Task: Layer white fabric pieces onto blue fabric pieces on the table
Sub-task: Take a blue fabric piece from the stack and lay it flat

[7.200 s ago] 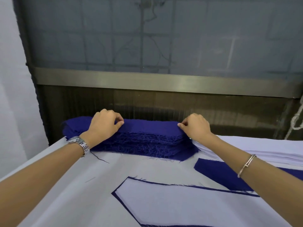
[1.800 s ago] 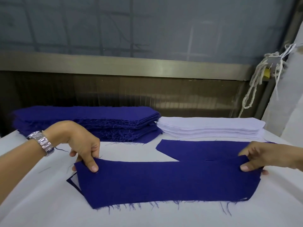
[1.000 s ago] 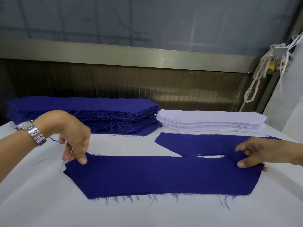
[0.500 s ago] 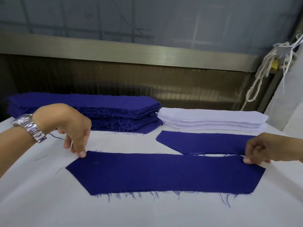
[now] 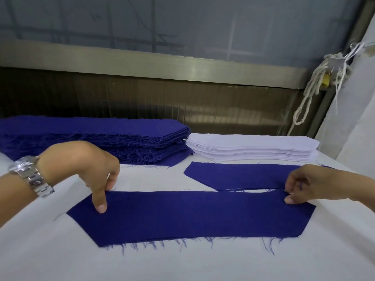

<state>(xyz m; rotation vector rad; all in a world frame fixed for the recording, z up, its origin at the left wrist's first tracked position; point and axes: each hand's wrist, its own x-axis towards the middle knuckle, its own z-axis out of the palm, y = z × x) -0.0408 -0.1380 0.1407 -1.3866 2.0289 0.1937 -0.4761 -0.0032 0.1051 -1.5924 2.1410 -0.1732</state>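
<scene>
A long dark-blue fabric piece (image 5: 192,216) lies flat on the white-covered table (image 5: 182,262) at 6 o'clock. The left hand (image 5: 87,165) presses a straight forefinger on it, and the right hand (image 5: 312,183) pinches its far edge. A second blue piece (image 5: 239,175) and a stack of white fabric pieces (image 5: 251,147) lie at 1 o'clock. A stack of blue pieces (image 5: 101,134) lies at 11.

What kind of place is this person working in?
Likely a garment workshop: a blue stack and a white stack of identically cut fabric pieces sit on a cloth-covered table, with a blue piece laid flat in front.
</scene>
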